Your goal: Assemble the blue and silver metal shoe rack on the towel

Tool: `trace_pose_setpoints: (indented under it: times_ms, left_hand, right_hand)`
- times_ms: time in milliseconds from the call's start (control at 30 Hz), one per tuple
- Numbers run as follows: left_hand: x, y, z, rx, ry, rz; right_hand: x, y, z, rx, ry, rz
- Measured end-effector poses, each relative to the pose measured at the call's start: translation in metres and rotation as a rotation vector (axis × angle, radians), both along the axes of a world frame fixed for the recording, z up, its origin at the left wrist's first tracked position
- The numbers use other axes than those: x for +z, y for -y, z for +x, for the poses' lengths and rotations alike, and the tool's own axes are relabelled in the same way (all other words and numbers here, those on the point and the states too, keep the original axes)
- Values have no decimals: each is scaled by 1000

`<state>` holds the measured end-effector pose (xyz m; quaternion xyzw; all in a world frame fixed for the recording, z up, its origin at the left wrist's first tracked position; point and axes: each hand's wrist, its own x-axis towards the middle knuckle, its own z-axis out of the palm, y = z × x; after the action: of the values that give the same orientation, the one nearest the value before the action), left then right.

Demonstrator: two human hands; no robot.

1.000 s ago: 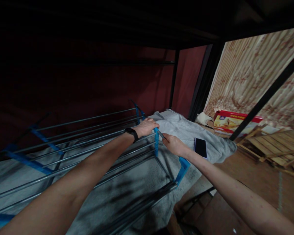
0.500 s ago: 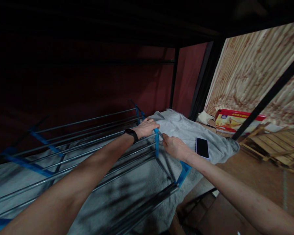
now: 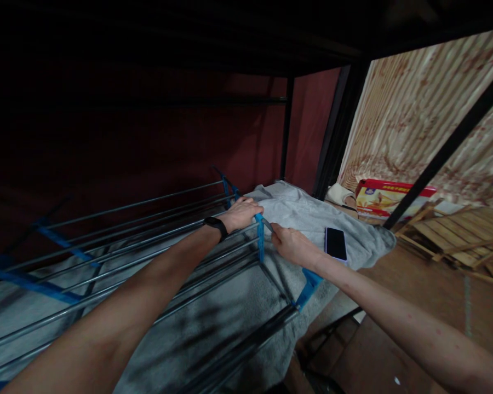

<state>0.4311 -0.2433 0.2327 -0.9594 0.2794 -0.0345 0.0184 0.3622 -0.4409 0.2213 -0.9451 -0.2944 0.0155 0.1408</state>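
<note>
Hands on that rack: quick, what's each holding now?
Left hand: closed over the top of the blue side bracket.
Right hand: pinching a thin grey piece at that bracket; what it is cannot be told.

- Reaches far forward with the left arm, bare, elbow nearly straight, from the lower left.
- Curls the left grip (image 3: 243,213) palm-down, fingers folded over, knuckles up.
- Stretches the right arm in from the lower right, forearm bare.
- Pinches with the right grip (image 3: 292,246), fingertips drawn together, pointing toward the left grip.
- Holds both just beside each other.
</note>
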Motion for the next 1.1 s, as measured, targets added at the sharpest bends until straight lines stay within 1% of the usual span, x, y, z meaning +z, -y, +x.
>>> trace_pose_setpoints:
  times_ms: [133, 333, 433, 767, 900, 1100]
  left_hand:
    - [0, 0, 1, -2, 4, 2]
    - [-4, -6, 7, -15, -1, 11]
    - [-5, -6, 8, -17, 12, 10]
    - [0, -1, 3, 14, 23, 71]
    - [-1, -1, 3, 23, 26, 78]
    - [-4, -4, 6, -6, 42, 68]
  right_hand:
    - [-1, -1, 4, 25, -34, 13]
    - [-3, 0, 7, -10, -34, 41]
    - [-3, 0, 6, 25, -32, 58]
    - [-4, 0, 7, 32, -3, 57]
    - [-5, -2, 6, 17, 12, 29]
    - [-1, -5, 2, 26, 0, 26]
